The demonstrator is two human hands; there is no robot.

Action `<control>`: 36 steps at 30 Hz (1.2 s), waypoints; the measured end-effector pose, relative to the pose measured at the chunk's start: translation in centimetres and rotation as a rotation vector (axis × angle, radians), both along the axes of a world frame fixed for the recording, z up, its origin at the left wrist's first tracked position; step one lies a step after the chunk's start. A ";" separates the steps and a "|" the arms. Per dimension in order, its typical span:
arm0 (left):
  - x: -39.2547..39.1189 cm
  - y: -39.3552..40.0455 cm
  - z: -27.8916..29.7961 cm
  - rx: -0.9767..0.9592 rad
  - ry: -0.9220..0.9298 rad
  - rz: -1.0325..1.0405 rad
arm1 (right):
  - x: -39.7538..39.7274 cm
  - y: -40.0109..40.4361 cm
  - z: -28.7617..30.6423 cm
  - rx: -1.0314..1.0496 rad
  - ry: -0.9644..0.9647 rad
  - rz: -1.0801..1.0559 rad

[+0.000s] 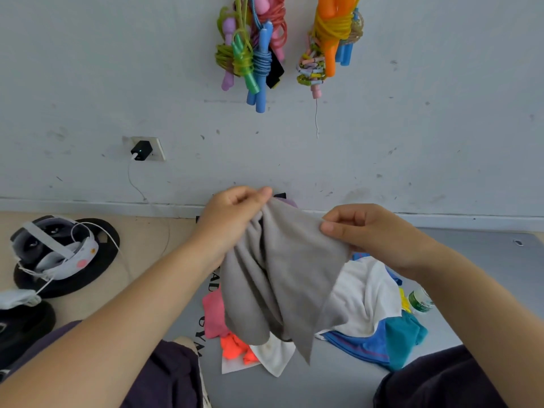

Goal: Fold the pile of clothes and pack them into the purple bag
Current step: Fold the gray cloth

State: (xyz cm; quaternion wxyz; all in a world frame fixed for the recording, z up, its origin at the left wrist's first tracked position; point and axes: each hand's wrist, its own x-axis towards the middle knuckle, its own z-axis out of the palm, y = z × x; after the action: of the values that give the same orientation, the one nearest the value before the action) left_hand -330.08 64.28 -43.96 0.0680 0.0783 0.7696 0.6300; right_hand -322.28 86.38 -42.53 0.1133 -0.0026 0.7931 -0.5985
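Note:
I hold a grey garment (282, 278) up in the air over the pile of clothes (365, 298). My left hand (232, 216) pinches its upper edge at the left, and my right hand (371, 234) pinches the edge at the right. The cloth hangs down in folds between them. Under it on the grey mat lie white, blue, teal, pink and orange pieces. A small bit of purple (291, 203) shows behind the garment near the wall; I cannot tell whether it is the bag.
A headset (56, 248) with a white cable lies on black weight plates (88, 275) at the left. A green-capped bottle (421, 300) stands right of the pile. Skipping ropes (253, 51) hang on the wall ahead, above a socket with a charger (142, 150). My knees frame the bottom.

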 end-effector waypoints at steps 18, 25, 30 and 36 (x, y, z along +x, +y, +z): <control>1.5 0.0 0.6 0.065 -0.191 -0.447 | 0.6 -1.7 0.0 -0.194 -0.035 0.153; 1.5 -0.1 1.1 -0.095 -0.107 -0.459 | 0.4 -1.4 0.0 -0.104 -0.059 0.148; 1.5 -0.4 1.0 -0.025 -0.173 -0.487 | 0.4 -1.7 -0.3 -0.071 -0.058 0.141; 1.2 -0.1 0.5 0.180 -0.211 -0.366 | 0.4 -1.6 0.2 -0.169 0.052 -0.022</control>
State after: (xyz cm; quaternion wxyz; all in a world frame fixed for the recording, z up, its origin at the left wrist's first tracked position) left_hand -328.85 64.18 -43.51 0.2542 0.1561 0.6719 0.6779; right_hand -321.92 84.82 -42.28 0.0854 -0.0192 0.7424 -0.6642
